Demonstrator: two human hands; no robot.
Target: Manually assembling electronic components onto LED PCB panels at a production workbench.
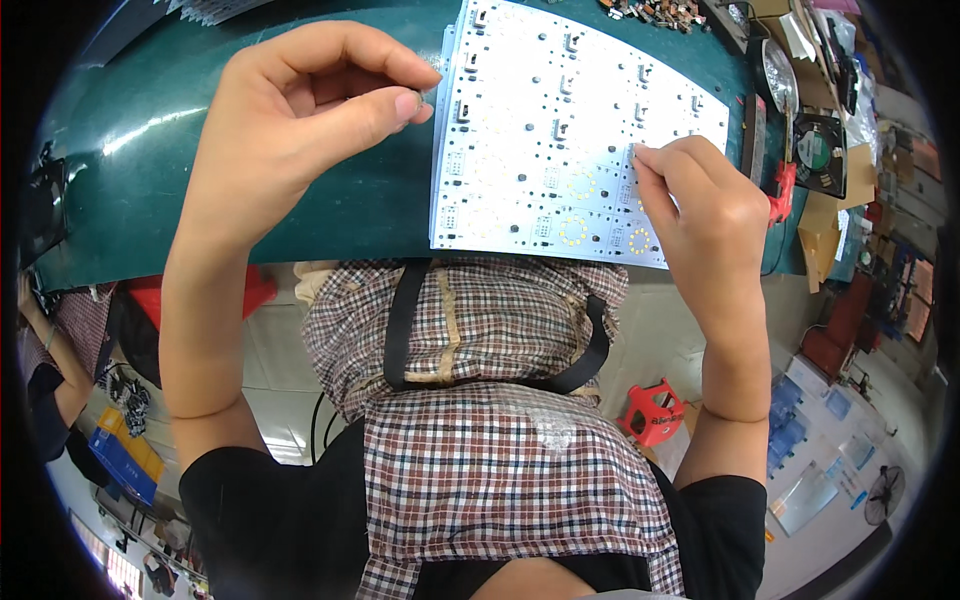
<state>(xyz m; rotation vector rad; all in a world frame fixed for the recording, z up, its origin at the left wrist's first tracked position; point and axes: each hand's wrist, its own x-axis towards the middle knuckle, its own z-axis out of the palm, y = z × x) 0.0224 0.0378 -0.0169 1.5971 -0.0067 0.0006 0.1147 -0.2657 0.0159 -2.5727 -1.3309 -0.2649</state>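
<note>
A stack of white circuit board panels lies on the green table, slightly right of centre. Small black slide switches stand on the upper part of the top panel, and rings of yellow dots mark its lower part. Left of the panel's edge, my left hand is raised with thumb and forefinger pinched together. A tiny greyish piece shows at those fingertips, too small to name. My right hand is over the panel's right side, its fingertips pinched at the board's surface. Whatever they hold is hidden.
A heap of loose small components lies at the far edge of the green table. To the right are a black square fan, a red-handled tool and cardboard. A red stool stands below. Another person's arm shows at left.
</note>
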